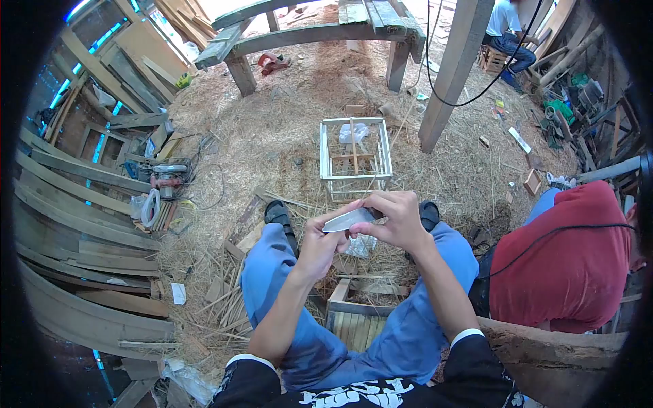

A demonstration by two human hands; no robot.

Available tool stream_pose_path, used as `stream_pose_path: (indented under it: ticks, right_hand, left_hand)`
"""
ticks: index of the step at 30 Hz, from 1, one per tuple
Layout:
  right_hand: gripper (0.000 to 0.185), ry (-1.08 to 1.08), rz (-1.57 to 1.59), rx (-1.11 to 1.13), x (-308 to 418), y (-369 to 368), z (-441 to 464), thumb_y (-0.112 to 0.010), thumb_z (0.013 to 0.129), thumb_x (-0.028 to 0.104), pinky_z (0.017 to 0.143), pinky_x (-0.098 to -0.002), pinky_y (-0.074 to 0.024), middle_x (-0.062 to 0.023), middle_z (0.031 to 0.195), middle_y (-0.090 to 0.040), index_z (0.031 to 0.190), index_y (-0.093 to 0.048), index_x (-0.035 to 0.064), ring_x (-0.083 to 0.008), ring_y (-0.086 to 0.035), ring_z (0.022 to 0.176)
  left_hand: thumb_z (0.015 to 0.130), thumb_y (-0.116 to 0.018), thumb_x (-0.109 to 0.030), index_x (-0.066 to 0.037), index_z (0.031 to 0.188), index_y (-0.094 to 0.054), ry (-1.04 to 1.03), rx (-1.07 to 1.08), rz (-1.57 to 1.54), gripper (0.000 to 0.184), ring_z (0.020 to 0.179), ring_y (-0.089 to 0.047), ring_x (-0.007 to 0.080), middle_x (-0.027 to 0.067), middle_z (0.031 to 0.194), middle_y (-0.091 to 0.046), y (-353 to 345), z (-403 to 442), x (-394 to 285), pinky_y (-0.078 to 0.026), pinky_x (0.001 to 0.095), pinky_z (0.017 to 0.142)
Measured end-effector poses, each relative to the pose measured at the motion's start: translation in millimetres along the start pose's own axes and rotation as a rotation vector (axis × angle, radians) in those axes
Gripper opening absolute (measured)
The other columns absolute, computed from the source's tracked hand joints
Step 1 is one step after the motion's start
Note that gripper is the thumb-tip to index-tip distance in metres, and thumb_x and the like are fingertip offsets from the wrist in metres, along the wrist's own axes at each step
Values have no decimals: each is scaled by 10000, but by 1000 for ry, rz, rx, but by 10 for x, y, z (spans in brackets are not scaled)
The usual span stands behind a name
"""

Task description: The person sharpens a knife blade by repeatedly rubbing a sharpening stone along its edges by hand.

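One shirt [360, 396]; two hands [320, 239] [398, 219] holding one blade [347, 220]

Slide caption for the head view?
Left hand and right hand meet at a silvery blade above a littered floor.

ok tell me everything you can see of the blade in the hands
The blade looks metallic: broad, flat, grey, narrowing to a tip over the left hand. The darker end lies in the right hand; whether that is a handle is unclear. It slants slightly in view, tip lower.
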State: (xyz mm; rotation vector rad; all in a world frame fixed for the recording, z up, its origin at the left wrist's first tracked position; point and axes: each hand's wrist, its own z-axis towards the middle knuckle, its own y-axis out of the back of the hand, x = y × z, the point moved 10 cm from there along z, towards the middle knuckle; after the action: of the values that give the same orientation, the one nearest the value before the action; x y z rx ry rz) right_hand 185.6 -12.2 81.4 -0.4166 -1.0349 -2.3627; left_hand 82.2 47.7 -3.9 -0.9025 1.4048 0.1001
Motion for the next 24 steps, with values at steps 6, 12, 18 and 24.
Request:
stream_pose_path:
  ticks: [6, 12, 18, 24]
  right_hand:
    - [436, 12, -75, -22, 19, 39, -1, -808, 662, 481, 489, -308, -438, -22, 632, -606, 790, -670, 88, -188, -614, 532]
    - [434, 12, -105, -75, -48, 53, -25, -792, 675, 521, 483, -309, -441, 5, 634, -609, 763, -666, 115, -167, -605, 524]
    - [426, 6, -186, -68, -75, 71, -21, -799, 669, 513, 488, -315, -441, 4, 629, -606, 751, -662, 119, -174, -598, 520]
    - [396, -59, -172, -131, -180, 131, -32, -810, 702, 458, 499, -314, -453, -17, 648, -624, 764, -664, 95, -186, -617, 536]
  left_hand:
    - [977, -527, -48, -77, 1311, -602, 26, 16, -20, 344, 552, -359, 6, 13, 793, -584, 5, 4, 35, -266, 175, 460]
    - [982, -547, -92, -66, 1337, -574, 47, 20, -55, 356, 547, -352, 12, 5, 773, -558, 0, -3, 26, -246, 184, 456]
    - [969, -572, -113, -23, 1362, -527, 48, 9, -62, 406, 530, -329, 16, 4, 758, -533, -9, -8, -2, -230, 188, 450]
    - [974, -573, -124, -38, 1332, -562, 66, -23, -63, 368, 535, -323, 15, -1, 748, -514, 24, -28, -5, -240, 182, 447]
